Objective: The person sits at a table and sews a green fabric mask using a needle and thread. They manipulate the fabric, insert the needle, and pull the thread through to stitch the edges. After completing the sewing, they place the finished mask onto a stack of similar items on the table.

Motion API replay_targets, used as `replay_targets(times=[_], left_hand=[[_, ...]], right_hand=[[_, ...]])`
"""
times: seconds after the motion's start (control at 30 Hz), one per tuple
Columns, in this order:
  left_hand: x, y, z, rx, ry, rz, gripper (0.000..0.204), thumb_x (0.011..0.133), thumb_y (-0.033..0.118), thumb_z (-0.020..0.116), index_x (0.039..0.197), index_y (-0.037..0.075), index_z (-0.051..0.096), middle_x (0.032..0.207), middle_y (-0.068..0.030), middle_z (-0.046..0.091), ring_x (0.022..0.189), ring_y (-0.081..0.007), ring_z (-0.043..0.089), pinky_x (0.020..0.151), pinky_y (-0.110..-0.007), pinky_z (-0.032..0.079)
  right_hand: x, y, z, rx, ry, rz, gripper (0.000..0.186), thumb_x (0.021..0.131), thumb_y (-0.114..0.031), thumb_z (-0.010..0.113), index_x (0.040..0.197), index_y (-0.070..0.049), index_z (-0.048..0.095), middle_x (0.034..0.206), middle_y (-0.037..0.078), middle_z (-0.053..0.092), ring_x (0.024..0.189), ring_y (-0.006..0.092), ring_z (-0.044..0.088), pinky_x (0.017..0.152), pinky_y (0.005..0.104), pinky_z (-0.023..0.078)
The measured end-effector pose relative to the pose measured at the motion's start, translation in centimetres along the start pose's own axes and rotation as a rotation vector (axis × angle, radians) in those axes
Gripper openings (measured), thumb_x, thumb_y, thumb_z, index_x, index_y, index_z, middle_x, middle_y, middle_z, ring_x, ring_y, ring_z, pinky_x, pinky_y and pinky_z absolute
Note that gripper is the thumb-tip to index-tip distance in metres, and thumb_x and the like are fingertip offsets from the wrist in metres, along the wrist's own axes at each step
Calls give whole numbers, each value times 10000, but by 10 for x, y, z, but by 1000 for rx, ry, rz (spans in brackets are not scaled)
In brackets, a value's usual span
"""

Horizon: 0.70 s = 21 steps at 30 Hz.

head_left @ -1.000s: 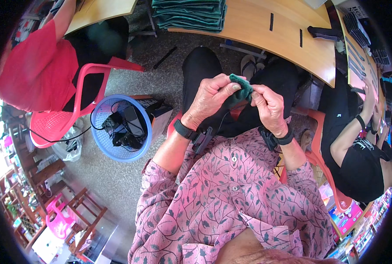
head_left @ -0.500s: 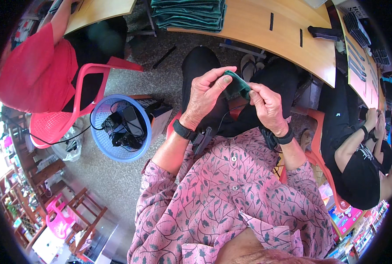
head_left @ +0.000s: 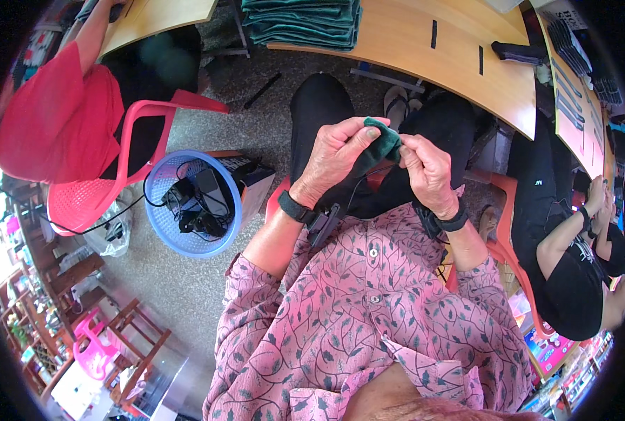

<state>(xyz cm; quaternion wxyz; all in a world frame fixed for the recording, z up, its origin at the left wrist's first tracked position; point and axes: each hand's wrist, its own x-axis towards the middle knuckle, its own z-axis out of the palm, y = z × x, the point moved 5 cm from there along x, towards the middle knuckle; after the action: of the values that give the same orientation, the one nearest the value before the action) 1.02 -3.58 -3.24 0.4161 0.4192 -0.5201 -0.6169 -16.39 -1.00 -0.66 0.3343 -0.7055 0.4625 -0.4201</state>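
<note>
A small piece of dark green velvety cloth is stretched between my two hands above my lap. My left hand pinches its upper left corner between thumb and fingers. On the opposite edge, my right hand grips it the same way. The cloth sags a little between them, and its underside is hidden. Past my knees, a stack of folded green cloth of similar colour lies on the wooden table.
A blue plastic basket with black cables and devices stands on the floor at my left. Beyond it, a person in red sits by a pink chair. Another person in black works at the right. Dark folded cloth lies on the table.
The green cloth has turned and opened toward me, showing a broader face. My left hand has lowered slightly; my right hand has barely moved.
</note>
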Motion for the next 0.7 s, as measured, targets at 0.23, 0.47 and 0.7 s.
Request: replay_targets(times=[0.23, 0.47, 0.7], left_hand=[[-1, 10, -4, -143, 144, 140, 250, 928, 87, 657, 1168, 23, 682, 1028, -17, 697, 939, -58, 606, 858, -211, 473], [-1, 8, -12, 84, 133, 88, 237, 942, 120, 646, 1156, 31, 695, 1027, -9, 700, 916, -44, 592, 814, -194, 467], [-1, 4, -8, 54, 61, 96, 234, 954, 153, 638, 1151, 45, 702, 994, 8, 707, 889, -35, 587, 788, -187, 465]], right_hand=[[0, 2, 4, 19, -19, 41, 104, 916, 38, 588, 1006, 21, 636, 718, 79, 603, 589, 136, 598, 528, 262, 463], [0, 2, 4, -18, -42, 8, 120, 912, 45, 584, 1018, 29, 636, 744, 91, 611, 599, 146, 607, 533, 268, 468], [-1, -1, 4, 5, -17, 10, 121, 917, 43, 583, 1020, 35, 645, 756, 86, 617, 594, 139, 602, 530, 259, 467]])
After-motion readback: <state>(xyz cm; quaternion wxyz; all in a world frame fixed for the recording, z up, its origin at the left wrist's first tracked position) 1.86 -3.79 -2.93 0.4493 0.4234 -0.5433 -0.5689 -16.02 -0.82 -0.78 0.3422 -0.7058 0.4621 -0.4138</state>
